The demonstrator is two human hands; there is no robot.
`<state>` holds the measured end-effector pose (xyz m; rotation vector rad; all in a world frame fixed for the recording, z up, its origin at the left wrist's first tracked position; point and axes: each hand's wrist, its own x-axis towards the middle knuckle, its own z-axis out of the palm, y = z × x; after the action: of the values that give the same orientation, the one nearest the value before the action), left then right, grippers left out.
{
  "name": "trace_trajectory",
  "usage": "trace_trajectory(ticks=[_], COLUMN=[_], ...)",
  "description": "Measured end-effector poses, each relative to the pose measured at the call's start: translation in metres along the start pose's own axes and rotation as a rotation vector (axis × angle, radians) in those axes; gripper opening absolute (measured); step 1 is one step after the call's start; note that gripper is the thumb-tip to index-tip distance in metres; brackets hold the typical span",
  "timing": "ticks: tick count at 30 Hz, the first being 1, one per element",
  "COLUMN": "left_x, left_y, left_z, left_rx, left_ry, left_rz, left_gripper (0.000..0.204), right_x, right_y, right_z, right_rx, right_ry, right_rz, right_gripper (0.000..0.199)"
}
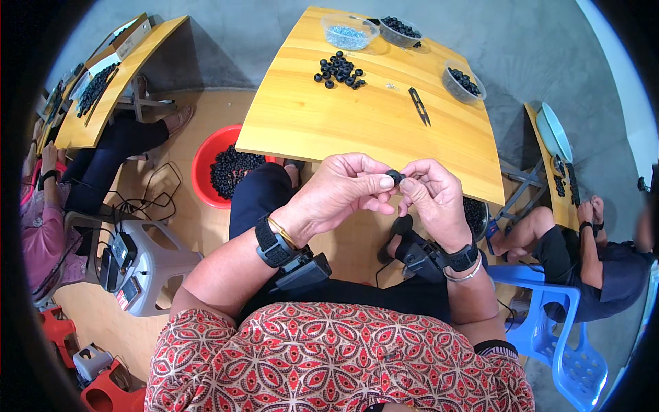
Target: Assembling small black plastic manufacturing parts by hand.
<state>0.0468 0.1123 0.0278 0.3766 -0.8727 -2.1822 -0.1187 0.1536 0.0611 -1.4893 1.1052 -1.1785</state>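
Note:
Just in front of the table's near edge, a small black round part (395,176) is pinched between my two hands. My left hand (343,189) grips it between thumb and forefinger. The thumb and fingertips of my right hand (438,199) close on its other side. Fingers cover much of the part, so its full shape is hidden. Beyond my hands, similar black round parts (338,71) lie in a loose pile on the wooden table (364,127). A pair of black thread snips (419,106) lies to the right of that pile, near a few tiny clear pieces (392,86).
Plastic bowls stand along the table's far side: one with clear bluish pieces (349,34), two with black parts (400,31) (463,82). A red basin (206,168) of black parts is on the floor at left. Co-workers sit both sides, near a grey stool (161,264) and blue chair (559,329).

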Motion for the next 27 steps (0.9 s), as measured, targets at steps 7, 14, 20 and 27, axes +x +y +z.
trace_trajectory(ticks=[7, 14, 20, 27], left_x=[0.005, 0.016, 0.031, 0.057], left_y=[-0.001, -0.003, -0.008, 0.007], left_z=[-0.007, -0.009, -0.019, -0.051], left_rx=[-0.018, -0.137, -0.085, 0.094], left_ry=[-0.040, -0.051, 0.003, 0.286], left_rz=[-0.011, -0.117, -0.104, 0.030], left_gripper=[0.011, 0.011, 0.014, 0.024], right_x=[0.005, 0.013, 0.046, 0.160], right_y=[0.010, -0.001, 0.006, 0.009], right_z=[-0.001, -0.007, -0.031, -0.182], right_rx=[-0.096, -0.270, -0.619, -1.100], right_ry=[-0.003, -0.036, -0.187, 0.364], right_rz=[-0.079, -0.115, -0.379, -0.197], right_gripper=[0.006, 0.016, 0.021, 0.022])
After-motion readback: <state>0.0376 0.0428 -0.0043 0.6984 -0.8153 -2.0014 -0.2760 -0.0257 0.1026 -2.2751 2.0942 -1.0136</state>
